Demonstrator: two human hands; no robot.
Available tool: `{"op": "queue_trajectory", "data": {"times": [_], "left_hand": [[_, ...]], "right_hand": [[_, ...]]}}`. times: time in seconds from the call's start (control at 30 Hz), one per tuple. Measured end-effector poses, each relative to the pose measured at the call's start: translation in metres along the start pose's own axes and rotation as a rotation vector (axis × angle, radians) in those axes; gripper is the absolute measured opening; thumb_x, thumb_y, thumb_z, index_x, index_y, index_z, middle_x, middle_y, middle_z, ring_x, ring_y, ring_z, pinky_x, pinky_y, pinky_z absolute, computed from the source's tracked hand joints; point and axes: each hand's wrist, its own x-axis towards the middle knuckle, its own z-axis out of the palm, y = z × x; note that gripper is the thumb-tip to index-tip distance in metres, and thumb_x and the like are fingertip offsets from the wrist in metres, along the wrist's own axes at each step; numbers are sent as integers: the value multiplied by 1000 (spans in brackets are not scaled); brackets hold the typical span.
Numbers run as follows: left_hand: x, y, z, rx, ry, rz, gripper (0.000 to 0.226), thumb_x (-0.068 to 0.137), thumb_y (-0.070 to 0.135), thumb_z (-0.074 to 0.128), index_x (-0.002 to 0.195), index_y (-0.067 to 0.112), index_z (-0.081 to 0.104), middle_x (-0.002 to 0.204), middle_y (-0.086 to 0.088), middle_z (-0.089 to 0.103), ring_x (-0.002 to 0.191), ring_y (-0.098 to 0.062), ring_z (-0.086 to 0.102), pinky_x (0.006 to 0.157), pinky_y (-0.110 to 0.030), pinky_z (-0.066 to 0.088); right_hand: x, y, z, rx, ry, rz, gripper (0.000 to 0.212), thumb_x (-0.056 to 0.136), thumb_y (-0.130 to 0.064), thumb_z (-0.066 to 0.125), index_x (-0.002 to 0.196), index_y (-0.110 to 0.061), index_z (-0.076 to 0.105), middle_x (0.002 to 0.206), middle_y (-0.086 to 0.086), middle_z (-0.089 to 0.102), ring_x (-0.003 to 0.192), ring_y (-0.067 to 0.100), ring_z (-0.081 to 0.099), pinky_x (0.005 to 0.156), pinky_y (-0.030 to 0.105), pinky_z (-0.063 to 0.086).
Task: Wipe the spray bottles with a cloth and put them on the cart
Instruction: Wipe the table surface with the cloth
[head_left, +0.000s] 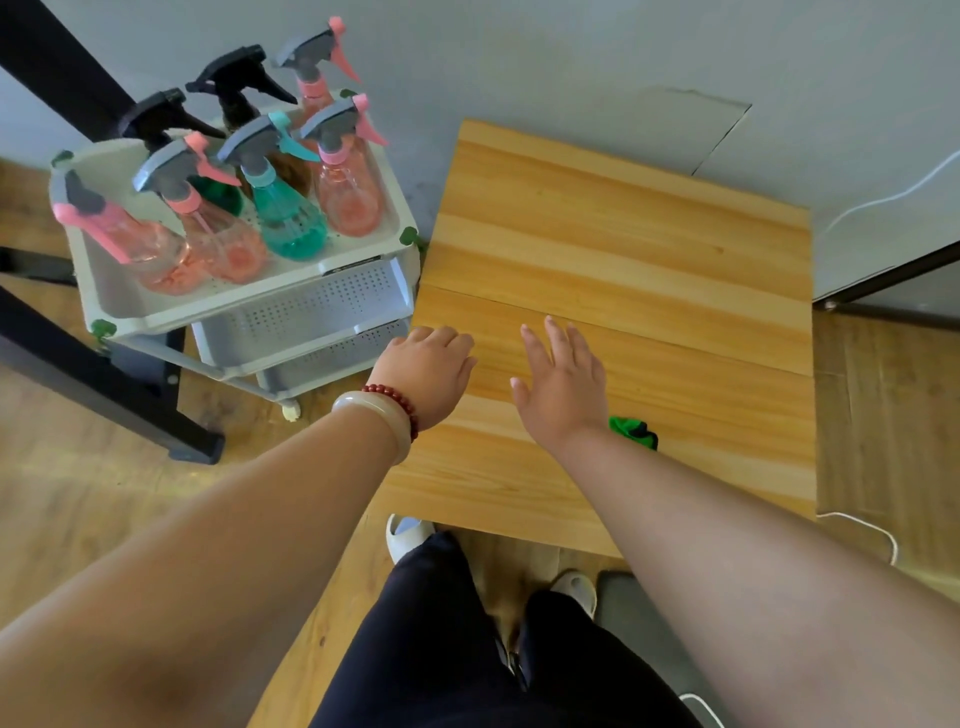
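On your left, the white cart (208, 310) carries the spray bottles crowded in its top tray: a pink bottle (130, 244) leaning far over at the left end, then more pink ones, a teal bottle (288, 213) and two black-triggered bottles (236, 91) at the back. The two lower shelves show only their front edges, so you cannot tell what they hold. A green shape among the bottles is too hidden to name. Moving right, your left hand (428, 371), with a pale bangle (376, 418) and red beads at the wrist, sits at the near left edge of the wooden table (623, 249), fingers loosely bent and holding nothing; its fingertips are out of sight. Your right hand (563, 384) hovers flat over the table with fingers spread, also holding nothing. Just behind that wrist lies the green cloth (634, 432), mostly covered by your forearm. No bottle shows on the table, so the job looks to be at or near its end. The next move is likely only to set the leaning pink bottle upright, gripping its body rather than the trigger.
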Motion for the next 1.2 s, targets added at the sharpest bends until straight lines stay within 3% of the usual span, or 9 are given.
{"op": "queue_trajectory", "data": {"times": [0.5,0.77,0.9,1.03,1.13,1.2], "left_hand": [[29,116,88,-28,81,-77,42,108,33,29,145,18,42,147,-1,46,135,-27,40,107,-38,32],[75,118,147,-17,171,6,40,106,31,34,139,14,50,144,-4,50,132,-29,42,107,-42,32],[101,113,166,-46,250,25,39,105,30,36,134,13,54,142,-6,52,132,-32,44,106,-45,33],[119,111,179,-57,308,40,54,98,38,24,140,16,50,148,-4,47,138,-30,38,109,-46,31],[135,104,185,-52,348,25,50,102,36,28,147,20,43,154,-2,40,143,-27,30,113,-45,26],[145,96,188,-38,377,7,46,105,33,31,149,22,39,157,-1,34,145,-26,26,114,-44,24]], "right_hand": [[-15,148,58,-23,53,-35,58,104,-41,36,157,-29,16,166,1,0,152,27,-4,120,45,8],[5,176,128,55,51,55,62,101,-57,29,156,-34,13,166,-2,-4,152,27,-6,122,45,7],[26,172,148,88,173,44,61,100,-58,29,155,-34,19,166,-1,2,152,26,-1,122,44,7],[61,164,148,206,365,-52,59,100,-53,38,153,-29,31,165,1,15,151,28,8,121,44,7],[90,158,147,277,535,-93,58,90,-43,43,140,-15,53,151,10,43,143,34,32,117,49,22],[101,154,151,345,637,-96,52,84,-34,47,125,-9,64,135,12,56,127,36,47,106,49,36]]}}
